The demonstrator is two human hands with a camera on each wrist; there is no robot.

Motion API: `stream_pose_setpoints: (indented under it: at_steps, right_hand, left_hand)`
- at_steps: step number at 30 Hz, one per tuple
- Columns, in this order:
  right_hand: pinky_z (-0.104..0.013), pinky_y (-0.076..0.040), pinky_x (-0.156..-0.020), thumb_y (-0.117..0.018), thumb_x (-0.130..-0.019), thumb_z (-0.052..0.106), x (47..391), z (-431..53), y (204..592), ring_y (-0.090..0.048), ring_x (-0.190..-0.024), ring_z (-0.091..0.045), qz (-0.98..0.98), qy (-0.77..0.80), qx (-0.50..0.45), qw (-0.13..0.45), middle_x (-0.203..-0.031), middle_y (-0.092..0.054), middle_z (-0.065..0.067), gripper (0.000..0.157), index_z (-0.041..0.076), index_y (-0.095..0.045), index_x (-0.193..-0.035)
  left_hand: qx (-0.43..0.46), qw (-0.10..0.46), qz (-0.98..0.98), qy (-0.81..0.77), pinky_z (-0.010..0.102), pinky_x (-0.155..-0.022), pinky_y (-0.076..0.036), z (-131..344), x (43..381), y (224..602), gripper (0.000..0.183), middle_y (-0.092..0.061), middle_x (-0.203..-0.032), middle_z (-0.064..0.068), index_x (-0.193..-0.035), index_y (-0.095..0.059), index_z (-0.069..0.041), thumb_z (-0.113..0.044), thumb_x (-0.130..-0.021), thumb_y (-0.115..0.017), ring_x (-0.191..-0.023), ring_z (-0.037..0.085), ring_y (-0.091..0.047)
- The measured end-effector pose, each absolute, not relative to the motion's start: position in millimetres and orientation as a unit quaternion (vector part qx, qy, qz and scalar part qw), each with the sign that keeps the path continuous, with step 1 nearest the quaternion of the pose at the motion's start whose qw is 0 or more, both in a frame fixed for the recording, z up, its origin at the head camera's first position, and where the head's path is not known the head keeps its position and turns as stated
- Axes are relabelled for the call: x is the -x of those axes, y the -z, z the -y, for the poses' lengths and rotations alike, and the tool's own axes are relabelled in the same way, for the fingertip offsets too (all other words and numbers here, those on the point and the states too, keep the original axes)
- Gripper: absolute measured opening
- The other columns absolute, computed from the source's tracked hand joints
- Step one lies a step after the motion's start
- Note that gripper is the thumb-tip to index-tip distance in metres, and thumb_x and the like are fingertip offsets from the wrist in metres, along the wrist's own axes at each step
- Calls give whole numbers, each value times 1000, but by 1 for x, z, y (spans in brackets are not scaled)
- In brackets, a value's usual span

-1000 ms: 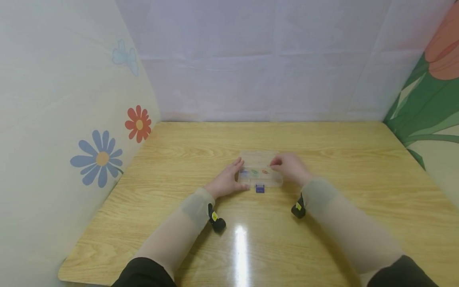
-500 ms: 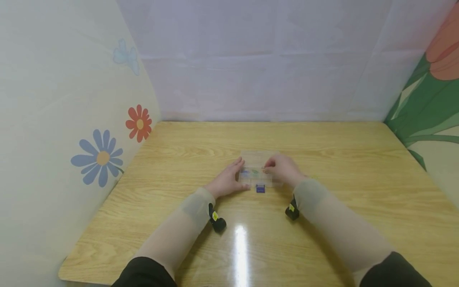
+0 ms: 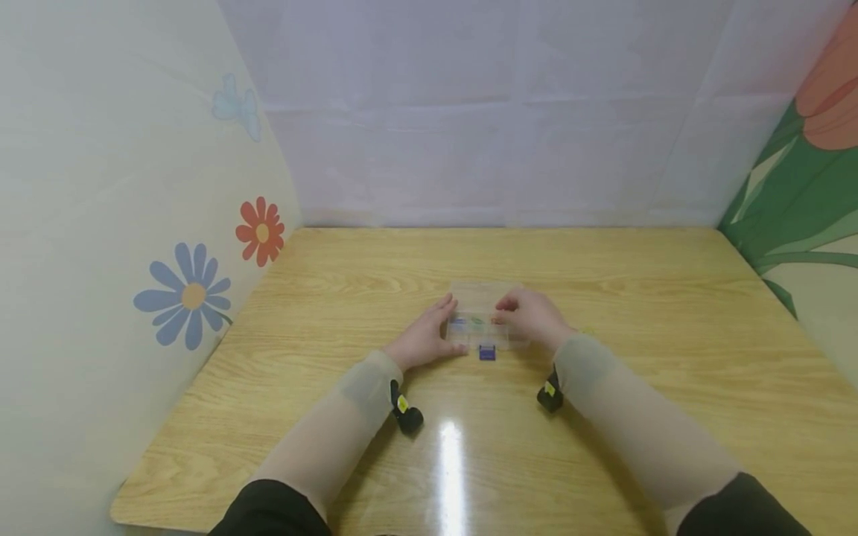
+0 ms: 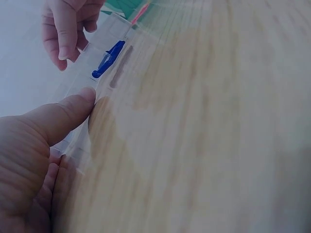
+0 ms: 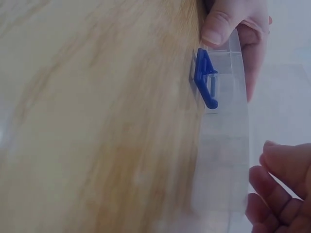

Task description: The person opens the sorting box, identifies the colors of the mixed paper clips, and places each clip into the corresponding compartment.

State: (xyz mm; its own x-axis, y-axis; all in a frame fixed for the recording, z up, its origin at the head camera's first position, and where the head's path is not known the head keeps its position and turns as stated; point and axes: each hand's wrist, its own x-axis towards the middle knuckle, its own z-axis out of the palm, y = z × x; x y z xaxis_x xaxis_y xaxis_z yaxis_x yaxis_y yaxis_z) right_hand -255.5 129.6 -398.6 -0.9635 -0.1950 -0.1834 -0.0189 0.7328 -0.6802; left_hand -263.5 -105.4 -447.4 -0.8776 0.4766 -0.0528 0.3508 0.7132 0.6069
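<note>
Left hand [image 3: 424, 339] is gripping the left end of a clear box [image 3: 498, 342] between thumb and fingers; right hand [image 3: 532, 314] is reaching over its right part, thumb and fingertips slightly parted, visibly holding nothing. The box is lying open on the table [image 3: 375, 283], blue latch [image 3: 487, 353] toward the person.

1. The left forearm [image 3: 311, 458] slants from the near left toward the middle of the scene.
2. The left hand [image 3: 422, 336] is spread in a wide V and grips, with the left thumb [image 4: 70, 111] on the near side and the left fingers [image 3: 442, 307] farther away.
3. The right forearm [image 3: 660, 432] angles in from the near right.
4. The right hand [image 3: 532, 316] has its back up, fingertips toward the left; the right fingers [image 5: 272, 191] are loosely bent, a small gap showing between the foremost two digits.
</note>
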Motion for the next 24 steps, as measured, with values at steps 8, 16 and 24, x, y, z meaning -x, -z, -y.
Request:
stream_pose_setpoints:
  at_steps: [8,16,24]
  right_hand:
    - [-47,-45,-97,-61,-94,22,253,-139,401,-57,-110,-29,-923,362,91,97,-114,-65,-9,25,9,-66,-115]
    - [-49,-44,-98,-61,-95,22,249,-149,398,-57,-110,-31,-926,357,87,91,-117,-64,-13,27,6,-65,-116]
    - [-50,-45,-97,-61,-94,23,246,-160,398,-58,-108,-30,-923,365,80,89,-116,-64,-13,27,6,-65,-115]
  left_hand:
    - [-220,110,-919,-309,43,-117,-15,106,262,445,104,-8,-161,3,-154,-21,-11,-50,-76,-77,-146,27,-14]
    - [-223,109,-919,-305,42,-117,-15,106,263,446,103,-7,-161,2,-154,-20,-11,-49,-77,-77,-146,27,-13]
    - [-224,104,-920,-303,42,-117,-15,106,263,447,103,-8,-161,3,-154,-22,-10,-49,-76,-77,-145,27,-14]
